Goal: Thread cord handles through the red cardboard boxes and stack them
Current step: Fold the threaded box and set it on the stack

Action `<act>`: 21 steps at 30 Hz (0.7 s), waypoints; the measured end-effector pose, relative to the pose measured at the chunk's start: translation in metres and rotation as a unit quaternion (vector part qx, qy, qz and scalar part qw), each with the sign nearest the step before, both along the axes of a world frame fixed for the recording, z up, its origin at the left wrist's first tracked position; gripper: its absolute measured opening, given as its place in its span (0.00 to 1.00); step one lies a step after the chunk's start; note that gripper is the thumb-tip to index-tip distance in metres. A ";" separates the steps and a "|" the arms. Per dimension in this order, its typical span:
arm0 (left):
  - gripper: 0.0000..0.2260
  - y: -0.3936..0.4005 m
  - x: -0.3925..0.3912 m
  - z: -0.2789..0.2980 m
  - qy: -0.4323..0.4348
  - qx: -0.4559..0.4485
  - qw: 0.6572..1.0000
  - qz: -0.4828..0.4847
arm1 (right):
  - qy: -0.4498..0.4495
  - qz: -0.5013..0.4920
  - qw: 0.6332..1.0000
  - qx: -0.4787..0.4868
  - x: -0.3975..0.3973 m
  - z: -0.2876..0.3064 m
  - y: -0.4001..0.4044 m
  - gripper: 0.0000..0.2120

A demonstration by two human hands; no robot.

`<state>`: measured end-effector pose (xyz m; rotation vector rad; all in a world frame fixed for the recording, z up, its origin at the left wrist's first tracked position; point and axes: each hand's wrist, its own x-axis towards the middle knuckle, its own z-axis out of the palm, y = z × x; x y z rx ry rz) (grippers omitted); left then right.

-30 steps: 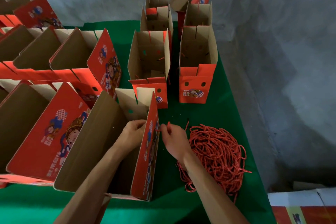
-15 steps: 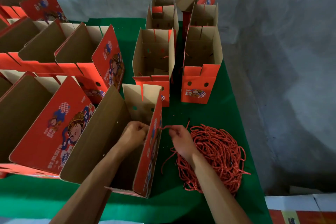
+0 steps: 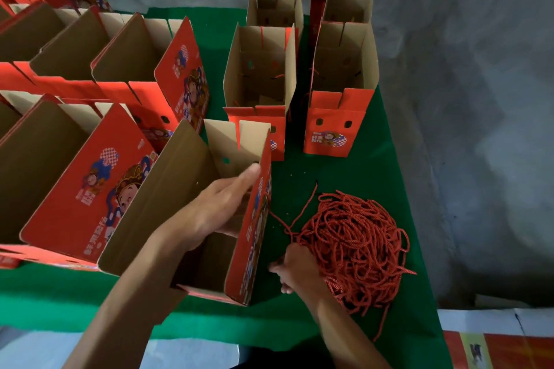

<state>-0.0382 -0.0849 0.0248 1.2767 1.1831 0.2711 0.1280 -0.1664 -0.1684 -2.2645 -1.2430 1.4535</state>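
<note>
Right hand (image 3: 295, 269) dropped to cord pile (image 3: 356, 249), gripping strands; left hand (image 3: 221, 210) now flat-fingered inside box (image 3: 180, 204).

Green cloth (image 3: 374, 177) covers the work surface. Grey, mottled concrete (image 3: 467, 99) behind and to the right. Bottom right corner: flat printed sheets (image 3: 497, 347), red with a pale panel, possibly unfolded cardboard; print too blurred to read.

An open red cardboard box (image 3: 192, 213), brown inside with a cartoon figure printed on its side, stands on the green cloth among other such boxes, just left of a tangled heap of red cord (image 3: 356, 249).
</note>
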 end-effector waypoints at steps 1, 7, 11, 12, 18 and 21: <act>0.32 -0.006 -0.001 0.001 0.010 0.001 1.000 -0.021 | -0.037 0.008 0.999 0.009 -0.006 -0.003 0.001 0.12; 0.26 -0.036 -0.015 -0.008 0.044 -0.081 0.995 -0.042 | -0.032 0.031 0.997 0.063 -0.017 -0.002 0.002 0.06; 0.21 -0.039 -0.028 -0.013 0.046 -0.126 0.990 0.038 | 0.197 -0.129 0.969 0.079 -0.014 0.008 -0.011 0.15; 0.18 -0.039 -0.031 -0.012 0.042 -0.134 0.989 0.051 | 0.258 -0.164 0.948 0.090 -0.013 0.011 -0.016 0.12; 0.12 -0.042 -0.032 -0.009 0.028 -0.129 0.989 0.071 | 0.439 -0.258 0.850 0.136 -0.022 0.040 -0.027 0.03; 0.12 -0.042 -0.033 -0.009 0.021 -0.124 0.990 0.066 | 0.445 -0.267 0.840 0.159 -0.029 0.046 -0.028 0.05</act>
